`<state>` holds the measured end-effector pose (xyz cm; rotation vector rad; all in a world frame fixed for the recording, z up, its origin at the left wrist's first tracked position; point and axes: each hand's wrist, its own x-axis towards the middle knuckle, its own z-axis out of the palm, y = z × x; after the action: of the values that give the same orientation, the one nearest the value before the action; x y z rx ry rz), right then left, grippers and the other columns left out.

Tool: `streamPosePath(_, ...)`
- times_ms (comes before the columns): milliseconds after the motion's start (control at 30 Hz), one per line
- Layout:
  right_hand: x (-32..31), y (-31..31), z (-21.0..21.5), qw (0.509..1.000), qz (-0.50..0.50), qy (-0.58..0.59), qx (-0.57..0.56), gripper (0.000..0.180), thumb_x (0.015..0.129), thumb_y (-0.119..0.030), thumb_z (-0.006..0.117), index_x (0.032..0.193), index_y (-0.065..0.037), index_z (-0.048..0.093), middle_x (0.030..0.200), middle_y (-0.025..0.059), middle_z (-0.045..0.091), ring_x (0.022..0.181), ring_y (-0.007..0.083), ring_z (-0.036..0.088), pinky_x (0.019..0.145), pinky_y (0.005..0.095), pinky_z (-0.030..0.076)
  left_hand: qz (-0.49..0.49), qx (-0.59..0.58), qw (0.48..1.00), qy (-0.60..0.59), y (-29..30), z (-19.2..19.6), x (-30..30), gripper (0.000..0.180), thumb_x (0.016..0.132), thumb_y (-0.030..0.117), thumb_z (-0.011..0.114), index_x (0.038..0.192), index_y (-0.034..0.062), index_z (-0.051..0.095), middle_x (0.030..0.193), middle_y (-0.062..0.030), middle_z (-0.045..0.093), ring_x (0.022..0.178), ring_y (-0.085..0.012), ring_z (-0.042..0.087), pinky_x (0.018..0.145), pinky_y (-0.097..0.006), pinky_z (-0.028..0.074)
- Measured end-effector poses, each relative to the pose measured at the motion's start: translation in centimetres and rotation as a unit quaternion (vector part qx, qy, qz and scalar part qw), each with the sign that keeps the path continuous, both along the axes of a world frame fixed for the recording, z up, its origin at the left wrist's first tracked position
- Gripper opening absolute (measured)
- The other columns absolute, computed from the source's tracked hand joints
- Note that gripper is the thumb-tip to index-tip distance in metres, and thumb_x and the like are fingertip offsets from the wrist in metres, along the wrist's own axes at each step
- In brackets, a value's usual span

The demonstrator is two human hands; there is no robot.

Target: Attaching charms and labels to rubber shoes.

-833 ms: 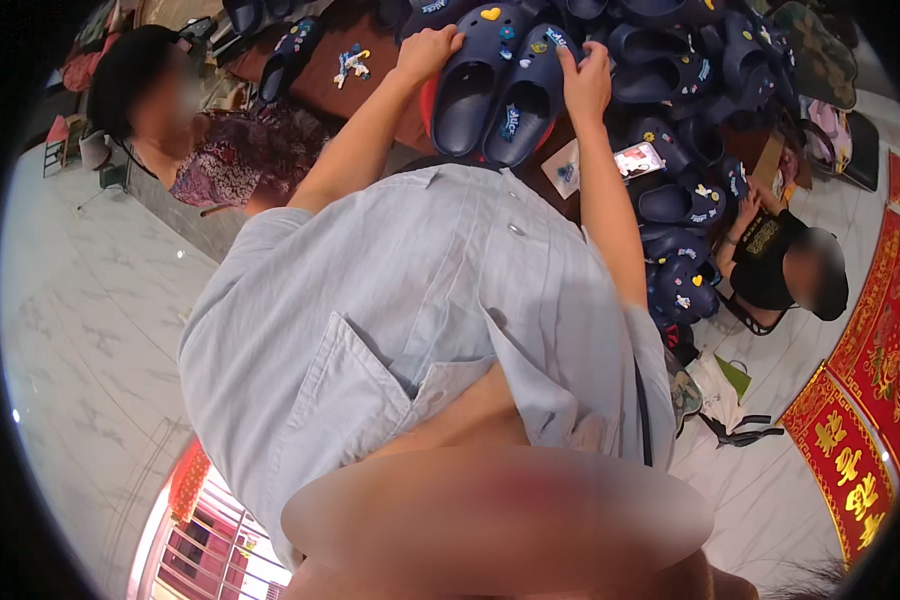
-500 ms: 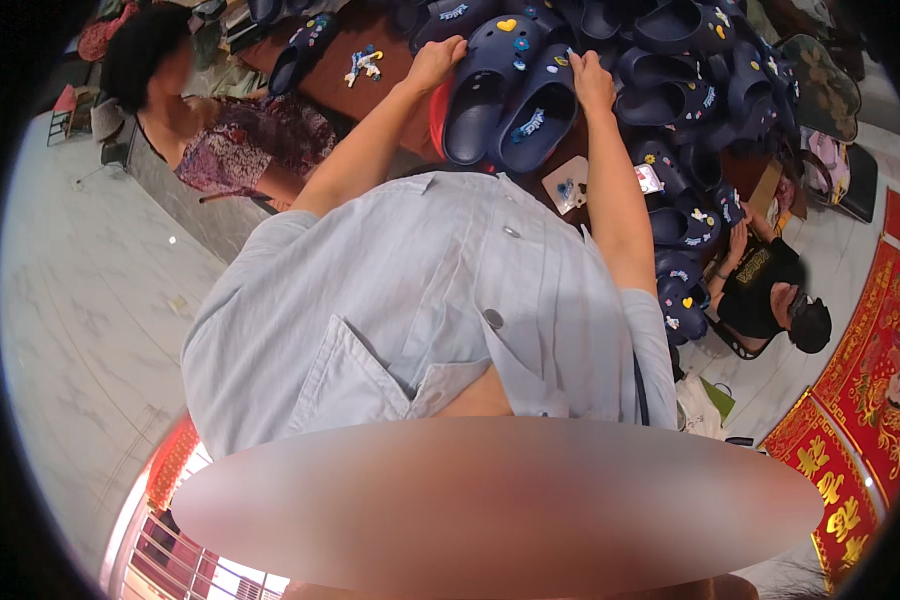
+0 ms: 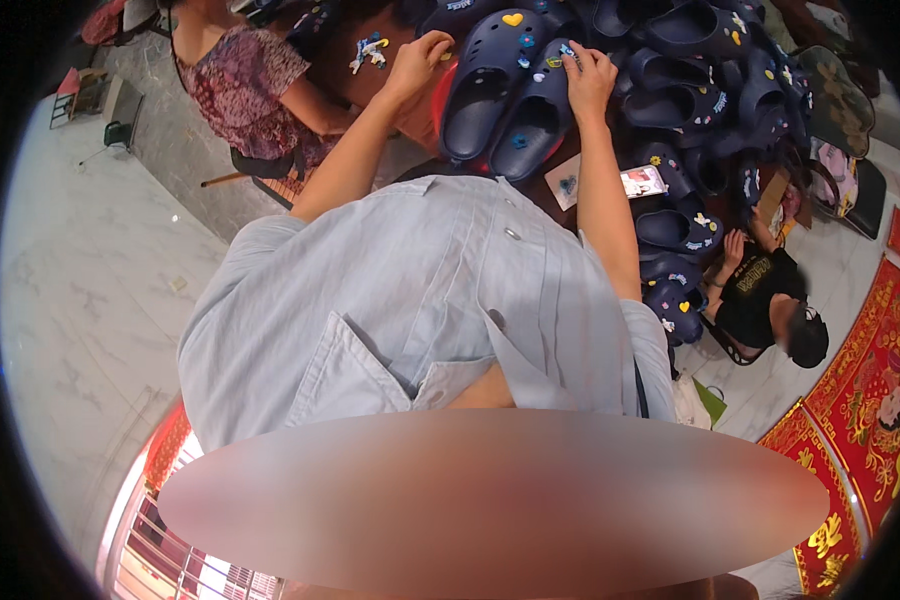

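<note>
Brown table (image 3: 410, 130) heaped with navy clogs — charm-fitting step judged in hand.
Right hand (image 3: 588, 78) fingers pressed together on a clog (image 3: 530, 125) toe; left hand (image 3: 420, 62) curled beside its mate (image 3: 485, 85), grip not discernible — next, firm seating of a charm is needed.

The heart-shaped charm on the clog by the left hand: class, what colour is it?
Yellow. The heart charm sits on a navy clog, clearest in the head view.

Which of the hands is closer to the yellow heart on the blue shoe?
Left. The left hand sits just left of the clog bearing the yellow heart; the right hand rests on the neighbouring clog, slightly farther.
</note>
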<state>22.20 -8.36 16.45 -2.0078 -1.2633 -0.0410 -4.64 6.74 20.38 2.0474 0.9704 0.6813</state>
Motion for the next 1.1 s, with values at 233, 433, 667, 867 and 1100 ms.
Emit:
streamPosePath(233, 0.1, 0.1, -0.4, 0.991, 0.003, 0.135, -0.005, 0.041, 0.08, -0.045, 0.075, 0.109, -0.017, 0.064, 0.12, 0.0136, 0.054, 0.116, 0.0368, 0.047, 0.098, 0.0467, 0.039, -0.125, -0.201, 0.967, 0.091, -7.4, 4.3, -1.7, 0.024, 0.1, 0.025, 0.052, 0.105, 0.0039, 0.061, 0.077, -0.0083, 0.065, 0.068, -0.0144, 0.064, 0.056, -0.029, 0.05)
streamPosePath(433, -0.5, 0.7, -0.1, 0.997, -0.022, 0.06, 0.044, 0.036, 0.078, -0.035, 0.077, 0.098, -0.01, 0.061, 0.111, 0.0125, 0.056, 0.111, 0.036, 0.047, 0.092, 0.0464, 0.041, -0.184, 0.087, 0.96, 0.193, -9.1, -0.1, 0.1, 0.021, 0.095, 0.026, 0.055, 0.101, 0.0059, 0.054, 0.08, -0.0189, 0.066, 0.07, -0.0383, 0.065, 0.059, -0.047, 0.05)
streamPosePath(667, -1.2, 1.0, 0.5, 0.997, 0.015, -0.068, 0.046, 0.023, 0.078, -0.02, 0.074, 0.09, -0.008, 0.057, 0.088, 0.0087, 0.061, 0.087, 0.0319, 0.055, 0.079, 0.0442, 0.042, -0.147, 0.096, 0.957, 0.232, -10.4, -0.9, 1.1, 0.019, 0.094, 0.025, 0.055, 0.102, 0.0086, 0.052, 0.075, -0.0193, 0.066, 0.07, -0.0395, 0.065, 0.06, -0.052, 0.05)
streamPosePath(867, -1.4, 0.9, 1.5, 0.989, 0.032, -0.142, 0.025, 0.019, 0.085, -0.021, 0.068, 0.09, -0.009, 0.053, 0.089, 0.0091, 0.059, 0.087, 0.0318, 0.058, 0.072, 0.0445, 0.048, -0.155, 0.1, 0.961, 0.207, -9.5, -1.9, 1.0, 0.02, 0.093, 0.023, 0.055, 0.104, 0.0074, 0.051, 0.076, -0.0207, 0.066, 0.073, -0.0412, 0.065, 0.061, -0.053, 0.049)
streamPosePath(1100, -2.0, 0.4, 2.4, 0.991, -0.008, -0.127, 0.03, 0.021, 0.089, -0.023, 0.065, 0.096, -0.008, 0.051, 0.096, 0.0105, 0.056, 0.084, 0.0342, 0.06, 0.068, 0.0458, 0.051, -0.198, 0.098, 0.952, 0.212, -9.3, -1.7, 1.2, 0.019, 0.089, 0.018, 0.058, 0.103, 0.0066, 0.051, 0.081, -0.0213, 0.066, 0.077, -0.0419, 0.065, 0.065, -0.053, 0.05)
